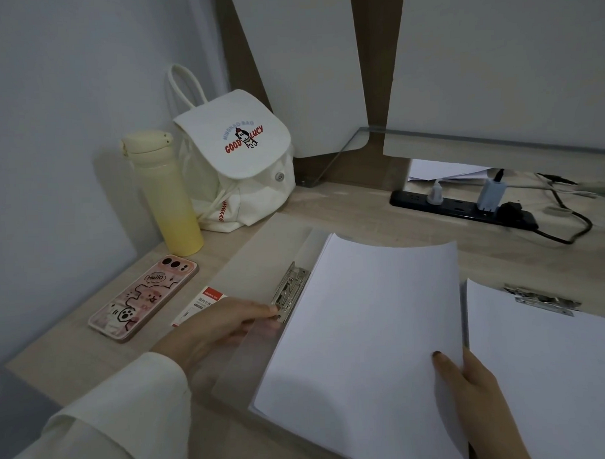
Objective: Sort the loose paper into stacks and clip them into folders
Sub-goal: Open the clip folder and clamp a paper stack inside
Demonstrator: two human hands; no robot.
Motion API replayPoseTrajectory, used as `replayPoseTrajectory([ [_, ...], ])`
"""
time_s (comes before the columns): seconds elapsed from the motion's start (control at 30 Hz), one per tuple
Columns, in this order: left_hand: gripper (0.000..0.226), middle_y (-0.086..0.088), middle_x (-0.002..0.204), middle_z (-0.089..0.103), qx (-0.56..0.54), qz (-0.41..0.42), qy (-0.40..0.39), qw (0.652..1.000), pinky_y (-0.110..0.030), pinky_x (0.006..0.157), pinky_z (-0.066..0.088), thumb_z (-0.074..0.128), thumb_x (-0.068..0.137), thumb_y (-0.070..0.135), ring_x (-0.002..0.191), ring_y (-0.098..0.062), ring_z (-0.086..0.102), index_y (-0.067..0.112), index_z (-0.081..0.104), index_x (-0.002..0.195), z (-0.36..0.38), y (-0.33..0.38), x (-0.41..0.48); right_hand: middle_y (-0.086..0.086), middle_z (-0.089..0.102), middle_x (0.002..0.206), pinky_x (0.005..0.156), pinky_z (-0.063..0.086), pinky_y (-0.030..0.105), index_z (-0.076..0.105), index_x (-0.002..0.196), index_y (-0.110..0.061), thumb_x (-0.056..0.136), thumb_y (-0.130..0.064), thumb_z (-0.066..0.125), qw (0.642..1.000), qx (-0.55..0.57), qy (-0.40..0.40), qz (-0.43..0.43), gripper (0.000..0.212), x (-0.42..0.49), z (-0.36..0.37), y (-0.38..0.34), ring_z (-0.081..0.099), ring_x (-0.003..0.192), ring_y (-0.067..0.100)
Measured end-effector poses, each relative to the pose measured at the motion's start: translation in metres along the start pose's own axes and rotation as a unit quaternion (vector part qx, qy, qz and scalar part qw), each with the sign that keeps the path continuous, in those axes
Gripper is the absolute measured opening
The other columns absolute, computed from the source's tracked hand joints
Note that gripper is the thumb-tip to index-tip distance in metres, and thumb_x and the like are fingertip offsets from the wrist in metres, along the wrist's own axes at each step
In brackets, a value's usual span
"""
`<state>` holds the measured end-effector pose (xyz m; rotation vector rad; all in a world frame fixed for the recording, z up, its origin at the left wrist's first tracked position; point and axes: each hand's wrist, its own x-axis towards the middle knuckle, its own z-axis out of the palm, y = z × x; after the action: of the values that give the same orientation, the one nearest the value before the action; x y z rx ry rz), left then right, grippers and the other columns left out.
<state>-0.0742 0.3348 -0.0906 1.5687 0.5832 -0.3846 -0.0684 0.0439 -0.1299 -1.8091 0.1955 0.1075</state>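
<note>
While gripped: one paper stack (362, 323) in right hand (471, 395); left hand (222, 328) pinching one of two clips (291, 289).

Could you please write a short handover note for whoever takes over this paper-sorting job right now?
Left hand: fingertips on the lower end of the metal clip of the open folder; whether the clip is pressed open cannot be told.
Right hand: holding the right edge of the paper stack, which lies on that folder with its left edge beside the clip.
Done: a second paper stack on the right sits under its own clip.
Left: get the first stack under the clip, check it holds, then close the folder.
</note>
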Motion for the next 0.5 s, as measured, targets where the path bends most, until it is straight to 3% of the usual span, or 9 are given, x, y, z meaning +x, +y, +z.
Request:
replayPoseTrajectory([
  [0.1,0.03,-0.003,0.1,0.074,0.009,-0.002,-0.026,1.0,-0.024,0.077,0.05,0.059,0.085,0.034,0.091,-0.012,0.069,0.013,0.07,0.103,-0.004,0.002,0.003,0.011,0.059,0.099,0.083,0.034,0.031,0.059,0.114,-0.004,0.093,-0.007,0.048,1.0,0.002,0.0,-0.001,0.024,0.0,-0.001,0.0,0.052,0.094,0.024],
  [0.17,0.032,-0.003,0.103,0.074,0.019,-0.005,-0.037,0.999,-0.025,0.081,0.05,0.057,0.087,0.034,0.097,-0.014,0.068,0.013,0.068,0.108,-0.007,0.003,0.005,0.012,0.059,0.099,0.083,0.033,0.031,0.059,0.115,-0.003,0.092,-0.007,0.049,1.0,-0.002,-0.001,0.001,0.025,0.0,-0.002,0.001,0.052,0.094,0.024],
  [0.37,0.028,-0.015,0.101,0.073,0.045,0.014,-0.002,0.999,-0.02,0.065,0.055,0.062,0.086,0.023,0.079,-0.017,0.07,0.002,0.07,0.103,-0.007,0.002,0.009,0.012,0.06,0.099,0.084,0.034,0.031,0.059,0.115,-0.003,0.092,-0.008,0.05,1.0,-0.01,0.004,-0.001,0.025,0.002,-0.001,0.002,0.054,0.098,0.028],
  [0.5,0.025,-0.022,0.095,0.071,0.083,0.065,0.043,0.994,-0.027,0.071,0.05,0.063,0.085,0.026,0.076,-0.023,0.066,0.004,0.074,0.086,-0.005,-0.009,0.015,0.012,0.059,0.098,0.082,0.033,0.03,0.059,0.115,-0.003,0.093,-0.008,0.049,1.0,-0.014,0.002,-0.005,0.025,0.001,-0.001,0.001,0.052,0.094,0.024],
])
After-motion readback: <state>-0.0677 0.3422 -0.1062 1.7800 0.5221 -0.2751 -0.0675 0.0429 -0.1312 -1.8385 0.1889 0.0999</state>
